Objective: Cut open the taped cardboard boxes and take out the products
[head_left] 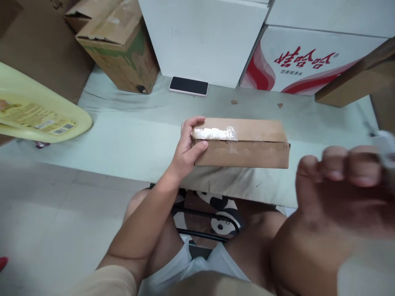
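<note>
A small brown cardboard box [243, 154] lies near the table's front edge, with clear tape [216, 132] over the left part of its seam. My left hand [187, 150] grips the box's left end, thumb on the front side and fingers over the top. My right hand [342, 193] is raised close to the camera at the right, apart from the box. Its fingers are curled, and a blurred whitish object [385, 146] shows at the fingers by the frame's edge. What that object is, I cannot make out.
A phone [189, 86] lies at the back, against a white carton [203, 37]. Two small brown scraps [234, 102] are behind the box. A yellow bottle [46, 111] and a brown carton [123, 53] stand left; a red-and-white carton [308, 61] stands right.
</note>
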{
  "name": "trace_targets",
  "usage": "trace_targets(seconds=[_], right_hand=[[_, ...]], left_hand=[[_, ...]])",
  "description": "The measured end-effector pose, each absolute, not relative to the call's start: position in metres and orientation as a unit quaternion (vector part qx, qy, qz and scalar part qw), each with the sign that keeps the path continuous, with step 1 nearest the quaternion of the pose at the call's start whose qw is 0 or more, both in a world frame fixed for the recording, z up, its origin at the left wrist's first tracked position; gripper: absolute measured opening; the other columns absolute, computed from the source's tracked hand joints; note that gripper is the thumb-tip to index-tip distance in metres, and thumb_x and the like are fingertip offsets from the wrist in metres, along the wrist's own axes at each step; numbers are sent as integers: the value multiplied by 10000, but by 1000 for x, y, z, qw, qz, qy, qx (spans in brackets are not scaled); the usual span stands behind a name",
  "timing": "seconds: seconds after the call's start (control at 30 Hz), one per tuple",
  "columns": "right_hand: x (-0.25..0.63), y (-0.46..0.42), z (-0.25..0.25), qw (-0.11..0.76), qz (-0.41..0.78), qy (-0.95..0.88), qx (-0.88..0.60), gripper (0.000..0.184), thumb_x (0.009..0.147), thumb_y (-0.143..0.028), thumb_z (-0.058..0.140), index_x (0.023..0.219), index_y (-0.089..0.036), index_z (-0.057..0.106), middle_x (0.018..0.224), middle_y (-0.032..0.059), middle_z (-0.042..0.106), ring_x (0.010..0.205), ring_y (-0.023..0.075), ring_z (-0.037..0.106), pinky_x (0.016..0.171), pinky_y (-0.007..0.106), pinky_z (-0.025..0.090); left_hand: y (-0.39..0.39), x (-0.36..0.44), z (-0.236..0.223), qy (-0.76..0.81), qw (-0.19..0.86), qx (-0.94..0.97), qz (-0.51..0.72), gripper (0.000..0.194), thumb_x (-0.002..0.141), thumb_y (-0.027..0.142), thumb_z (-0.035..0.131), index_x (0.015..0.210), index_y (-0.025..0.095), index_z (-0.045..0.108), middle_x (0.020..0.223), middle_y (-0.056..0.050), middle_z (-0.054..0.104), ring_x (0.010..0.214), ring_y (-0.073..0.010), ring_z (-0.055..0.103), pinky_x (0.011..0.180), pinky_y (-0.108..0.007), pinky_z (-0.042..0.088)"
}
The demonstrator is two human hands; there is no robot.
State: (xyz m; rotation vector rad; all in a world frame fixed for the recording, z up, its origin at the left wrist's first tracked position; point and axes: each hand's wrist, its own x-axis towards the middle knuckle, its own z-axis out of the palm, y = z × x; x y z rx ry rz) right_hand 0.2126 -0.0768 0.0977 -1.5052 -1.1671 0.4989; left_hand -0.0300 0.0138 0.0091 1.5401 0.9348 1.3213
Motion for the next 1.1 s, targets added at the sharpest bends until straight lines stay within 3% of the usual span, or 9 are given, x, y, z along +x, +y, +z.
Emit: trace_targets(seconds=[0.1, 0.17, 0.33, 0.53, 0.73, 0.9, 1.1], right_hand=[[184, -67, 96, 612, 292, -500, -539, 180, 868, -552, 520, 855, -432, 654, 683, 28, 476, 502, 169, 472, 461, 387, 406], [172, -65, 94, 602, 313, -520, -519, 153, 831, -503, 623, 897, -366, 642, 719, 22, 546, 526, 169, 513, 460, 364, 425], [169, -76, 90, 551, 327, -585, -497, 170, 845, -339, 700, 1010, -327, 663, 805, 6, 667, 668, 170, 633, 554, 317, 504], [173, -74, 83, 547, 287, -592, -518, 95, 823, -176, 722, 895, -231, 694, 684, -31, 685, 573, 121, 640, 498, 240, 483], [169, -69, 71, 521, 283, -602, -535, 65, 829, -215, 728, 886, -216, 696, 674, -32, 705, 566, 128, 669, 505, 238, 527], [167, -65, 73, 499, 208, -639, -547, 82, 840, -261, 749, 898, -219, 709, 720, -33, 729, 581, 106, 670, 515, 220, 506], [163, -63, 72, 501, 132, -653, -552, 68, 851, -240, 706, 820, -220, 649, 635, -65, 631, 523, 73, 547, 514, 228, 455]], left_hand=[[12, -25, 3, 361, 379, 659, 540, 544, 890, 627, 605, 1304, 282, 529, 1309, -86, 530, 1294, -320, 495, 1164, -478, 408], [12, -22, -3, 324, 340, 683, 560, 531, 897, 634, 583, 1295, 288, 527, 1288, -89, 521, 1303, -320, 486, 1161, -489, 407], [13, -16, -13, 286, 320, 697, 574, 559, 890, 659, 569, 1315, 304, 502, 1287, -91, 494, 1345, -330, 454, 1168, -524, 397], [11, -10, -15, 324, 349, 667, 573, 549, 897, 650, 569, 1324, 314, 484, 1273, -79, 489, 1275, -302, 499, 1127, -481, 434], [12, -2, -16, 319, 379, 652, 574, 552, 883, 645, 592, 1317, 319, 491, 1265, -72, 492, 1267, -304, 494, 1138, -478, 414], [14, -3, -18, 306, 386, 652, 576, 563, 872, 655, 603, 1314, 322, 497, 1266, -68, 490, 1286, -309, 479, 1150, -473, 402], [16, -4, -22, 283, 401, 647, 584, 654, 855, 628, 659, 1399, 381, 394, 1246, -49, 478, 1137, -265, 542, 1018, -428, 472]])
